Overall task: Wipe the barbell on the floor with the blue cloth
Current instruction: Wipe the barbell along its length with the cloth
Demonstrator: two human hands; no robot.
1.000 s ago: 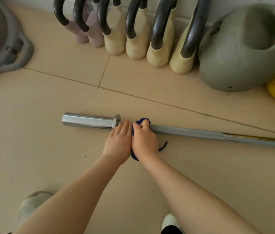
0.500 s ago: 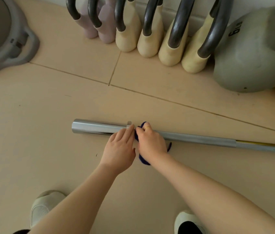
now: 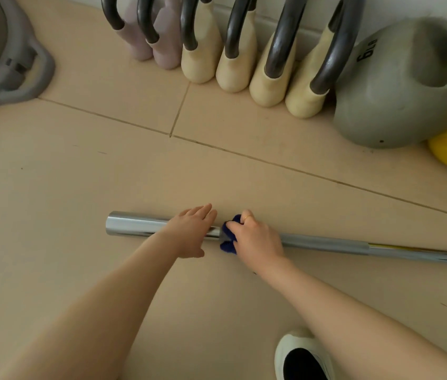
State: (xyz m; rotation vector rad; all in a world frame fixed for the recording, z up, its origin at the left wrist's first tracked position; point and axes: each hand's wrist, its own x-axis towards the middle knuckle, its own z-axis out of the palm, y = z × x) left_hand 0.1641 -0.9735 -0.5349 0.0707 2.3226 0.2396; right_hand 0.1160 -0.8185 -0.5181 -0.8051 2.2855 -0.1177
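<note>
Head view: the barbell lies flat on the floor. Right hand is closed on the blue cloth, pressing it around the shaft beside the sleeve collar. Left hand, fingers extended, rests on the sleeve, probably to stop rolling.

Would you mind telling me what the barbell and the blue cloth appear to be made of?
The barbell looks like metal: its thick sleeve end is mirror-bright, probably chrome-plated, while the thinner shaft reads as duller grey steel. The blue cloth, bunched in the right hand, looks soft and fuzzy, possibly microfibre; the weave is too small to tell.
</note>
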